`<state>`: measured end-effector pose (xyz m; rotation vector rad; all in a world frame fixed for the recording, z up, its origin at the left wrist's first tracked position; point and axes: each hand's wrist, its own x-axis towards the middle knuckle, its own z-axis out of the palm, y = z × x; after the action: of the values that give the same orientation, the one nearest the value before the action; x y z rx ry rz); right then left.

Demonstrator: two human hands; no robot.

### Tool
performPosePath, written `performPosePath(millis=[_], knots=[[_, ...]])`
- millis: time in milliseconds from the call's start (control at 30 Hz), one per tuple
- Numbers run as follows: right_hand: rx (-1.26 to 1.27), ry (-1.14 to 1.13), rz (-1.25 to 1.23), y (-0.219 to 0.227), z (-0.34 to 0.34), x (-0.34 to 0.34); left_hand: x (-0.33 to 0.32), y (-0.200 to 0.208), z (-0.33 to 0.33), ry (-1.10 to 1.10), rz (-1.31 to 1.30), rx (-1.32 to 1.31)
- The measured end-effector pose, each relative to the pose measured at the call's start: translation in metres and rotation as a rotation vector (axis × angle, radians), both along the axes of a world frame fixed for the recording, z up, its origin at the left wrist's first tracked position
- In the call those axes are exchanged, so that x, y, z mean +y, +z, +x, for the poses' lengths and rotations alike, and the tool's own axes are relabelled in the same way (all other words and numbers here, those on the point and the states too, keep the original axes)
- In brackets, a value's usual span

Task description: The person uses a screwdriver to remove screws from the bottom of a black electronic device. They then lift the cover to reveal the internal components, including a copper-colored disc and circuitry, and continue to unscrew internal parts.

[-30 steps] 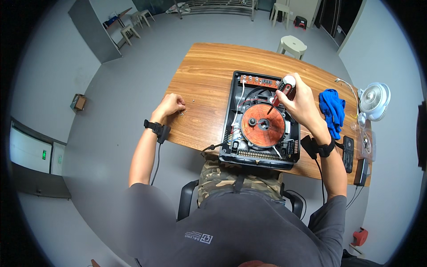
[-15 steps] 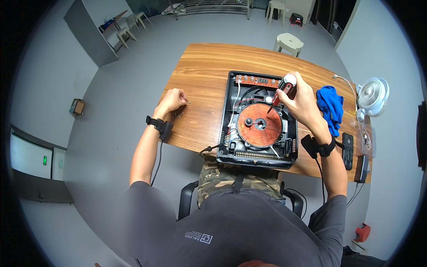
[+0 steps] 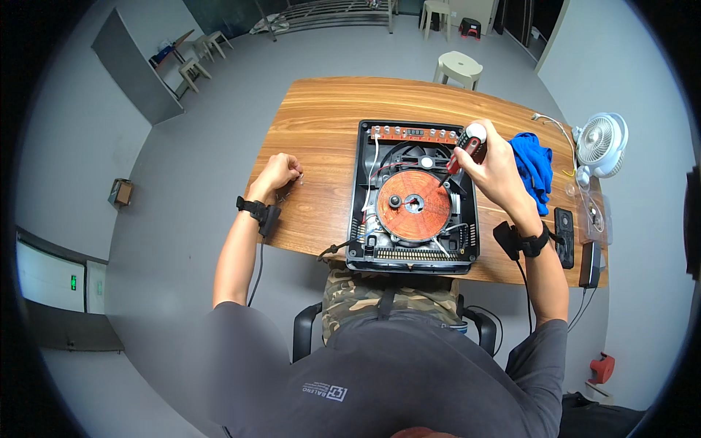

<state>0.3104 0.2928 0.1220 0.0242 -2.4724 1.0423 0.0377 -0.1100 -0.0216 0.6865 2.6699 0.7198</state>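
Observation:
An opened induction cooker lies in its black casing on the wooden table in front of me, with its round copper coil, a black knob-like part on the coil, wires and a control board showing. My right hand grips a red and black screwdriver with a white end. The shaft slants down to the coil's upper right edge. Left of the cooker, my left hand rests at the table with fingertips pinched together; whatever they hold is too small to name. Small metal bits lie beside it.
Right of the cooker are a blue cloth, a dark phone-like device, a black box with cables and a white fan. A clear plastic container sits near the table's right edge. A stool stands beyond the table.
The whole view has shifted, so the table and cooker appear farther left. Against the coil, the screwdriver tip has moved right, toward its outer edge. My left hand stays pinched by the metal bits.

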Motion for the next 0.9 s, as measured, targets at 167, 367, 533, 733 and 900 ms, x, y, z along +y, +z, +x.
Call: performPosePath(millis=[167,367,533,733,900], knots=[[0.008,0.004,-0.005,-0.001,0.001,0.0,0.004,0.019,0.019,-0.175,-0.086,-0.037],[0.007,0.009,-0.023,-0.003,0.0,0.0,0.003,0.007,0.016,-0.223,-0.117,0.061],[0.01,0.014,-0.032,0.0,0.001,-0.001,0.004,-0.001,0.011,-0.193,-0.08,0.115],[0.035,0.0,-0.015,0.001,0.004,0.003,0.014,-0.007,0.005,-0.173,-0.053,0.159],[0.041,0.007,-0.035,0.001,0.006,0.007,0.018,-0.007,0.003,-0.189,-0.1,0.202]])
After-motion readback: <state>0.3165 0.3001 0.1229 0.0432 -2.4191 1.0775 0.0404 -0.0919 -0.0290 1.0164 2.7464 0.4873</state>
